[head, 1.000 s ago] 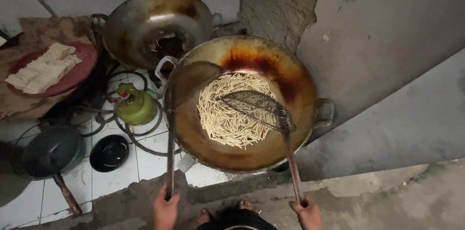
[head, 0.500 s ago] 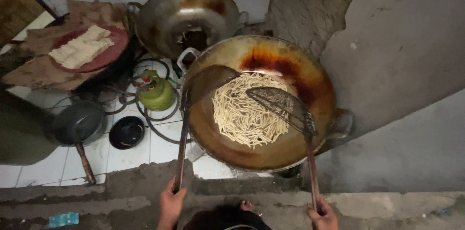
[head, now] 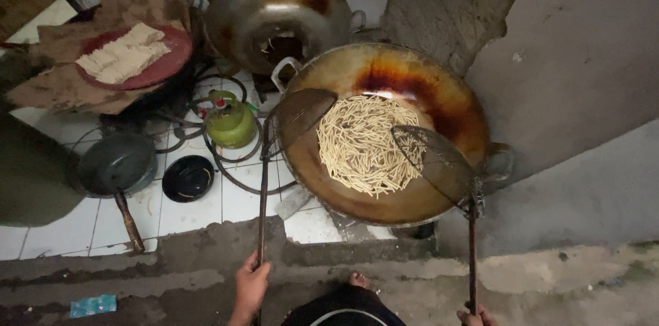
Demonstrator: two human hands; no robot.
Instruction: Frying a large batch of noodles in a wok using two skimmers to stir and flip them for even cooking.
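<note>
Wok (head: 439, 86) — a large, oil-darkened pan seen from above — sits low on the floor against a rough grey wall, holding a mound of pale noodle strands (head: 360, 144) at its middle. Behind it stands a second wok (head: 274, 17), nearly empty. Left of both: a red plate of flat pale pieces (head: 127, 55), a grey pan (head: 117, 161), a green gas canister (head: 230, 123) and a small black bowl (head: 187, 177) on white tiles. Two long-handled mesh skimmers flank the noodles, likely to keep distance from heat. The left hand (head: 250, 285) is wrapped around the left skimmer (head: 295, 114); the right hand (head: 475, 314) is closed around the right skimmer (head: 436, 165), though barely in view.
</note>
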